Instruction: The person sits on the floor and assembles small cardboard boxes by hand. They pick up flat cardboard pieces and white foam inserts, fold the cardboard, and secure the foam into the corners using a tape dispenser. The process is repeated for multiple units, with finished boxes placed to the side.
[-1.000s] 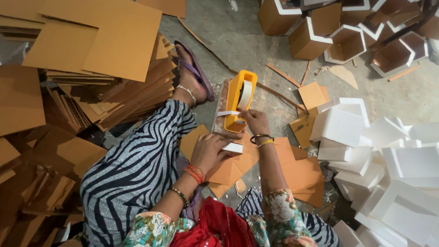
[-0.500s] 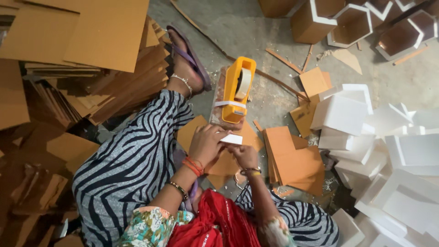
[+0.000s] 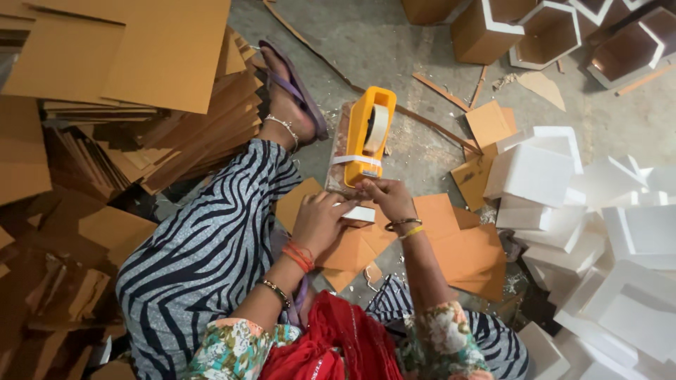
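Dispenser: upright, the yellow tape dispenser point(image 3: 367, 137) stood on the floor point(image 3: 394, 49), long axis running away from the person.
Piece: white piece point(image 3: 359, 214) lay level over brown card point(image 3: 451, 236).
Left hand point(image 3: 318, 222): fingers grasped piece.
Right hand point(image 3: 386, 197): fingers pinched tape at dispenser.
Boxes: hexagonal boxes point(image 3: 549, 32) held nothing.

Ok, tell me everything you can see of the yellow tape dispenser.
The tape dispenser is a yellow-orange plastic block with rounded corners, standing on the grey floor just ahead of the person's knees. A roll of pale tape sits in its slot, and a strip of the tape crosses its near end. It rests on a brownish slab. The right hand reaches its near end, fingers at the tape edge. The left hand is apart from it, holding a small white piece.
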